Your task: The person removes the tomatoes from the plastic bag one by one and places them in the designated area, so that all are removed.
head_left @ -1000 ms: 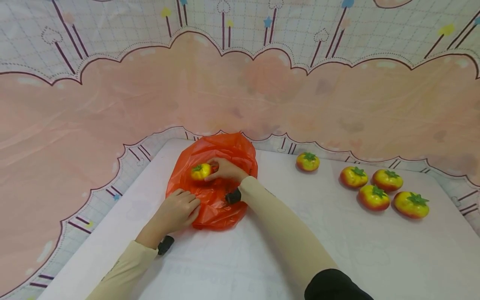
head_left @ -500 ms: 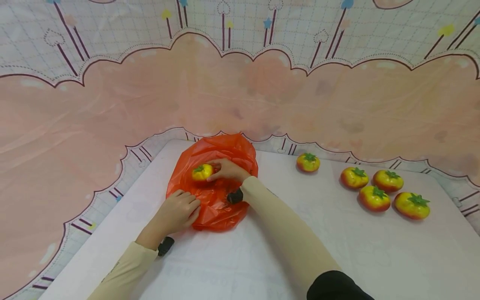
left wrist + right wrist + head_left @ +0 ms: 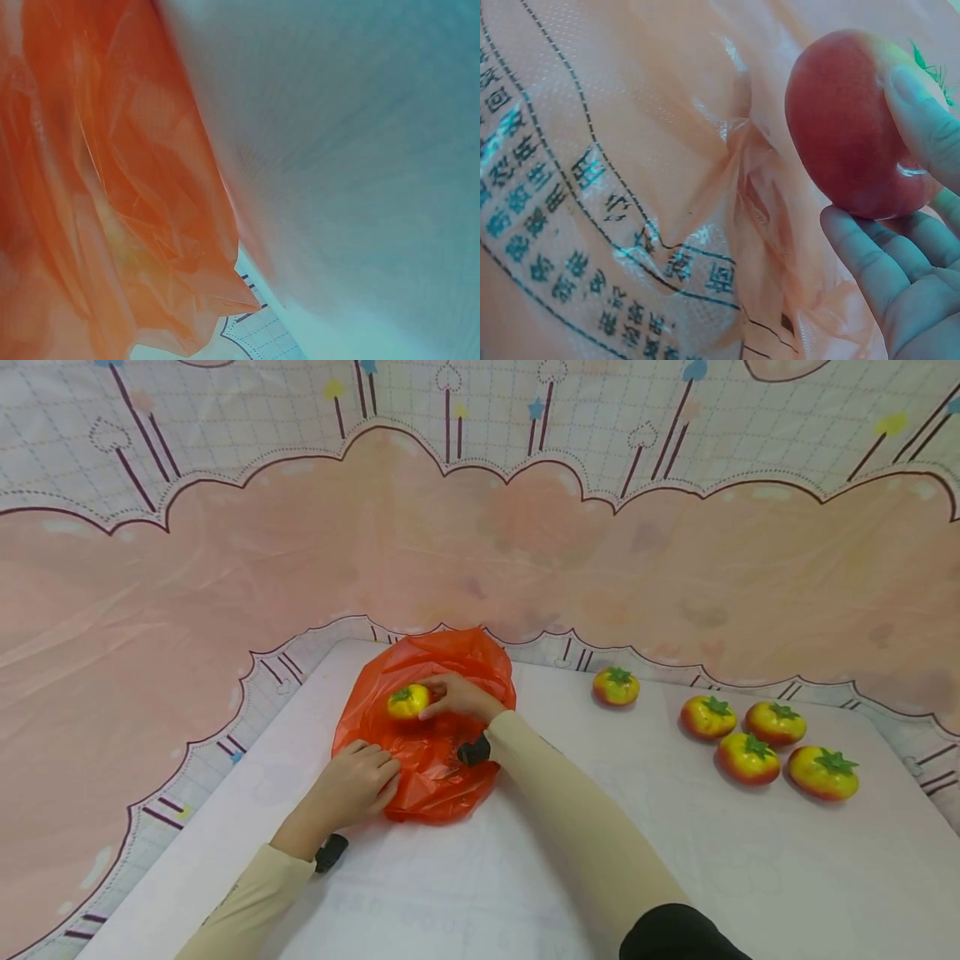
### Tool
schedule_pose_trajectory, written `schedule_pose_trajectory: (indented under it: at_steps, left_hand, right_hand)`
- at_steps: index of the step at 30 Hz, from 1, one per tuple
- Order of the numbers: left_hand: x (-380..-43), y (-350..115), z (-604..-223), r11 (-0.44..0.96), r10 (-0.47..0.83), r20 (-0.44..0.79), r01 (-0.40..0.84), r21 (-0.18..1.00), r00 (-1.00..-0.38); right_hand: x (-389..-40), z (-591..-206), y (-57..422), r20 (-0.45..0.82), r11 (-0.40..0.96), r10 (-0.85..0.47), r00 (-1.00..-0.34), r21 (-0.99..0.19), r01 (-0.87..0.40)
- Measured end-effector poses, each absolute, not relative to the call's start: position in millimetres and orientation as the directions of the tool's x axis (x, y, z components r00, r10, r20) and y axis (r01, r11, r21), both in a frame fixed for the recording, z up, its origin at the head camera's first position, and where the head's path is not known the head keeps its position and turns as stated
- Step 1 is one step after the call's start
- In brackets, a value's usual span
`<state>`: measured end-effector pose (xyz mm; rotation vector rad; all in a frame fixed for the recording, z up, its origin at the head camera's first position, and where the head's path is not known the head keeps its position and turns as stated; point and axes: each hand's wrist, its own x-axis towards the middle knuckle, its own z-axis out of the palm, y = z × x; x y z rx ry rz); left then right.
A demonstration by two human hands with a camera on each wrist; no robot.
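Observation:
A red plastic bag (image 3: 438, 781) lies spread on the table, its surface wrinkled; the right wrist view shows dark printing on the bag (image 3: 630, 247). My right hand (image 3: 461, 700) holds a red and yellow toy tomato (image 3: 407, 702) with a green leafy top over the bag. In the right wrist view the thumb presses one side of the tomato (image 3: 847, 127) and the fingers support it from below. My left hand (image 3: 356, 781) grips the bag's near left edge with curled fingers; its fingertips are hidden. The left wrist view shows only the bag (image 3: 150, 187), not the hand.
One more toy tomato (image 3: 616, 687) sits near the table's back edge, right of the bag. Several others, such as the front tomato (image 3: 748, 758), cluster farther right. The white table (image 3: 465, 902) meets a patterned cloth (image 3: 525, 568) behind and on the left.
My right hand has drifted slightly to the right with the tomato, still above the bag. The left hand has stayed at the bag's edge, and the other tomatoes have not moved.

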<state>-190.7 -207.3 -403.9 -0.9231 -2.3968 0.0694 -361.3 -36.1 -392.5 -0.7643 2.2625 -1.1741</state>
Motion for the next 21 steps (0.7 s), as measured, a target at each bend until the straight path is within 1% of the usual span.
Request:
schedule_pose_trajectory:
  at_steps: [7,13,21]
  left_hand:
    - [-191.8,-207.7,-404.8,0.761,0.632,0.494,0.601,-0.246,-0.598]
    - [-192.3,-208.0,-402.8,0.758,0.634,0.492,0.607,-0.241,-0.597]
    - [-192.6,-207.7,-400.5,0.758,0.634,0.492,0.604,-0.245,-0.596]
  right_hand:
    - [-360.4,-385.7,-33.6,-0.117,0.445,-0.687,-0.717,-0.848,-0.288]
    - [-361.3,-378.2,-31.4,-0.105,0.414,-0.692,-0.714,-0.869,-0.273]
    - [-362.3,-364.5,-27.0,-0.056,0.377,-0.711,-0.701,-0.873,-0.311]
